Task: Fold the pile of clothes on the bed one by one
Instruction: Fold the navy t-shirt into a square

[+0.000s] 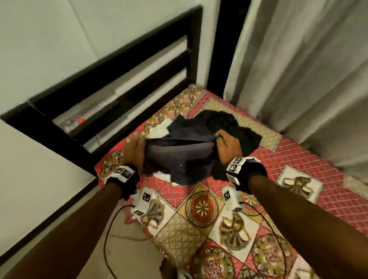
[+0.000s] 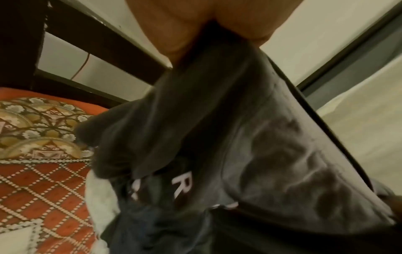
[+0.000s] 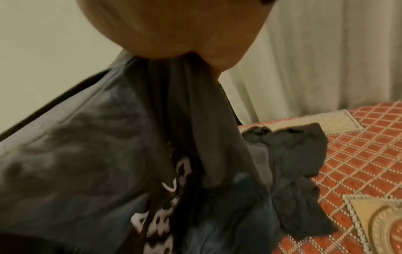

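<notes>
Two hands hold one dark grey T-shirt [image 1: 179,154] stretched above the pile of clothes [image 1: 226,127] on the bed [image 1: 203,223].
Left hand [image 1: 134,154] and right hand [image 1: 228,148] each pinch a bunched top edge; the step looks like lifting it free, and next calls for spreading it flat. White print shows an "R", otherwise unreadable.

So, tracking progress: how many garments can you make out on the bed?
3 at least: a grey shirt held up, a black garment behind, a white one underneath; more may be hidden.
</notes>
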